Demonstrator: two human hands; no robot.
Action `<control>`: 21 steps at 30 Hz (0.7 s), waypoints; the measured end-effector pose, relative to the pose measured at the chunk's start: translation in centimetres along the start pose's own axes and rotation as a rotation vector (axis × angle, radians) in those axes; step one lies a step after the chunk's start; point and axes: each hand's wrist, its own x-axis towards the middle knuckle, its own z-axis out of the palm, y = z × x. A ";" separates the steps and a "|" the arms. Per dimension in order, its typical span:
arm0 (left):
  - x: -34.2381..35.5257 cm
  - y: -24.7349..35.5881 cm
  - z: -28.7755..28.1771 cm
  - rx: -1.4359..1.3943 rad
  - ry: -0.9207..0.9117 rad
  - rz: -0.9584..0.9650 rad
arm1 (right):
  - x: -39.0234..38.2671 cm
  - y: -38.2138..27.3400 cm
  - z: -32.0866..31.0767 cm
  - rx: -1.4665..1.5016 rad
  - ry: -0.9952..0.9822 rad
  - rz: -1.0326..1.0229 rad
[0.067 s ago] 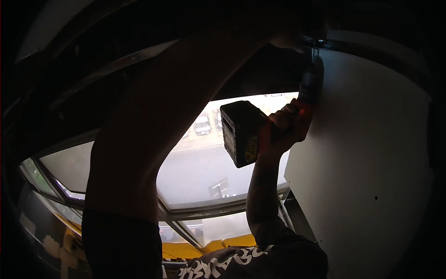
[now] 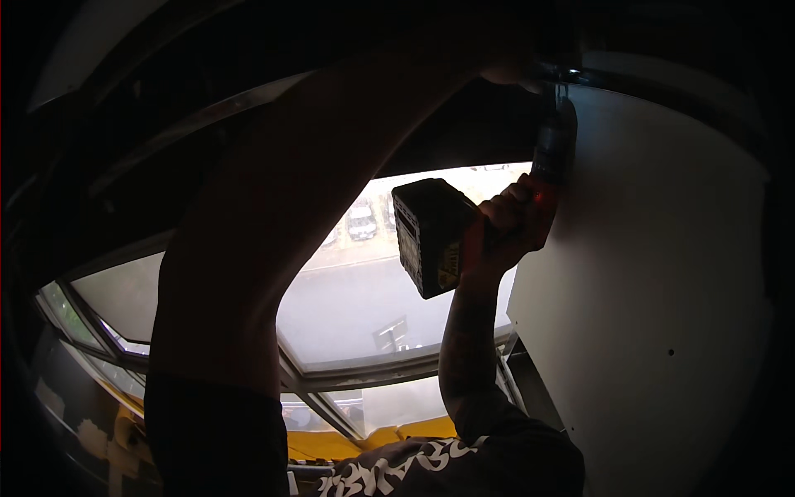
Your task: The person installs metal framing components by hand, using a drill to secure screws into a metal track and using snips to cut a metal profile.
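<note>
My right hand (image 2: 504, 217) is wrapped round the handle of a red and black cordless drill (image 2: 543, 197), held overhead. Its bulky battery pack (image 2: 431, 240) faces me on the left, and a small red light glows on its body. The dark chuck end points up, close beside a pale flat panel (image 2: 646, 265). My left arm reaches up across the view. Only a dim part of my left hand (image 2: 507, 73) shows, next to the drill's tip and a small bright glint under a dark overhead edge. Its fingers, and whatever they touch, are lost in shadow.
The panel fills the right side and has a small dark hole (image 2: 671, 353). Behind my arms is a large framed window (image 2: 348, 311), with parked vehicles outside. Yellow material (image 2: 327, 446) lies along the bottom. Dark curved beams (image 2: 207, 116) run overhead on the left.
My left forearm has shifted very slightly to the left. The drill and my right hand hold the same place.
</note>
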 end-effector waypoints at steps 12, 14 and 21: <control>-0.9 -0.4 -0.4 -0.012 -0.026 -0.031 | 0.4 0.3 0.9 0.099 -0.054 0.098; -0.7 -0.2 0.5 -0.075 0.144 0.063 | 0.5 -1.3 1.6 0.105 0.085 0.109; -7.6 -1.9 -5.7 -0.154 0.190 -0.088 | -5.3 -2.3 -0.2 0.198 0.094 0.245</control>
